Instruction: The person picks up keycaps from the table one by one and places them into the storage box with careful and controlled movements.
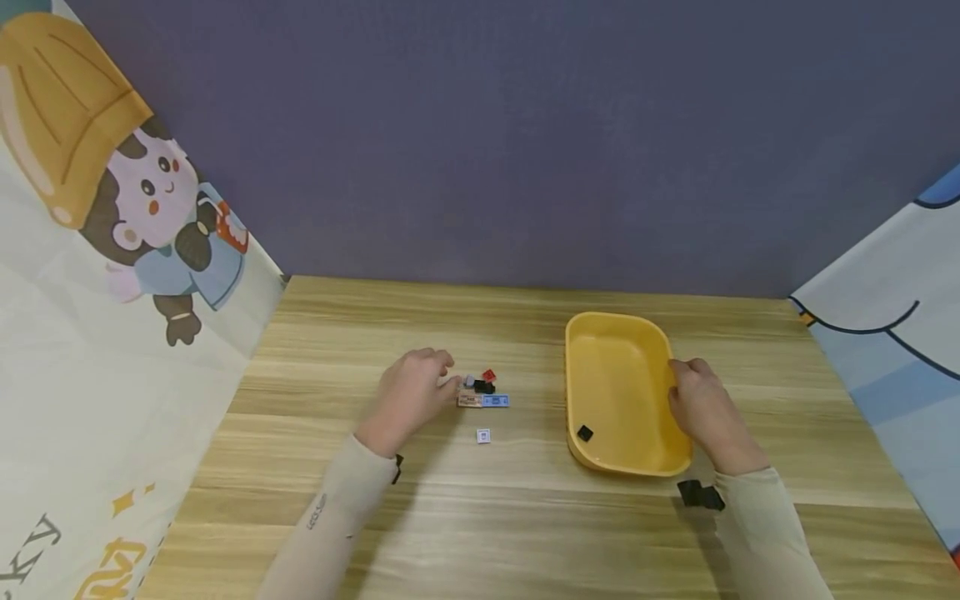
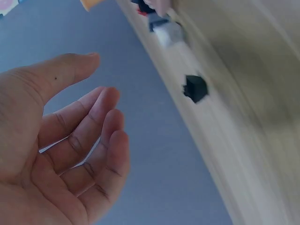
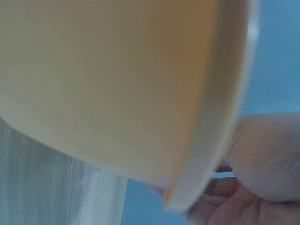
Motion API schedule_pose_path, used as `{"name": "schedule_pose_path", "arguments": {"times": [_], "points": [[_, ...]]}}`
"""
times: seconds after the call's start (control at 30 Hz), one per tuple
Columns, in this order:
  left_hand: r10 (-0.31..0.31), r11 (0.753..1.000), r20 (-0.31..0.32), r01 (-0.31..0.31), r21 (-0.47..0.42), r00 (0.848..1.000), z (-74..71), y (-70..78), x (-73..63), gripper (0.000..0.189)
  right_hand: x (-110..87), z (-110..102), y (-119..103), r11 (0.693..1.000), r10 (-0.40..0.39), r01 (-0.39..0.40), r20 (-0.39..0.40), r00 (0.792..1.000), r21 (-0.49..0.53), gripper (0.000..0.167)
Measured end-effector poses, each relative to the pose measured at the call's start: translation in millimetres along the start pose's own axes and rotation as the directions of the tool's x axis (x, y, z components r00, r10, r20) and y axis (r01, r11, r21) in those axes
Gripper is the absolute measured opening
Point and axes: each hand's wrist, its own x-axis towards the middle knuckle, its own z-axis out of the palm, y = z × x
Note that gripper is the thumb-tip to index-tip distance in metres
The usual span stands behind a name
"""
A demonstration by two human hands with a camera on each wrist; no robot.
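Observation:
My right hand (image 1: 708, 408) grips the right side rim of a yellow plastic basin (image 1: 618, 392). Inside it, near the front left corner, lies one small black piece (image 1: 585, 433). In the right wrist view the basin's wall (image 3: 108, 89) fills most of the frame, and the fingers curl at its rim. My left hand (image 1: 414, 387) hovers beside a group of small pieces, its relaxed fingers holding nothing in the left wrist view. That group has a red piece (image 1: 489, 375), black pieces (image 1: 484, 387), a pale lilac piece (image 1: 469, 381), a tan tile (image 1: 470, 401) and a blue tile (image 1: 496, 401).
A single white square tile (image 1: 483, 436) lies on the wooden table (image 1: 480, 517), nearer me than the group. Behind the table rises a dark blue-grey panel (image 1: 480, 150). Printed cloth with a cartoon figure (image 1: 172, 200) hangs at the left, and another printed cloth (image 1: 900, 333) at the right.

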Motion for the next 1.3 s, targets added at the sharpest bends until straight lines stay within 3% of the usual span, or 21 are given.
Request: {"name": "schedule_pose_path", "arguments": {"times": [0.23, 0.53, 0.93, 1.17, 1.3], "points": [[-0.059, 0.998, 0.024, 0.058, 0.034, 0.998, 6.9, -24.2, -4.6, 0.029, -0.4, -0.1, 0.6, 1.000, -0.008, 0.008, -0.004, 1.000, 0.004, 0.040], [-0.163, 0.986, 0.146, 0.160, 0.035, 0.976, 23.5, -46.6, 1.9, 0.019, -1.6, 0.9, -1.4, 1.000, -0.013, 0.013, -0.007, 1.000, 0.010, 0.041], [-0.175, 0.984, 0.149, 0.176, 0.008, 0.973, 26.3, -46.9, 3.8, 0.018, -2.0, 0.5, -0.1, 1.000, -0.011, 0.011, -0.014, 1.000, 0.007, 0.040], [-0.119, 0.993, 0.078, 0.118, 0.024, 0.990, 20.5, -39.1, 6.9, 0.015, -2.9, 1.3, 0.7, 1.000, -0.027, 0.028, -0.031, 0.999, 0.005, 0.039], [-0.077, 0.997, 0.054, 0.078, -0.002, 0.996, 15.4, -25.1, 10.6, 0.018, -2.2, 0.5, -0.4, 1.000, -0.014, 0.014, -0.016, 1.000, 0.013, 0.040]]}}
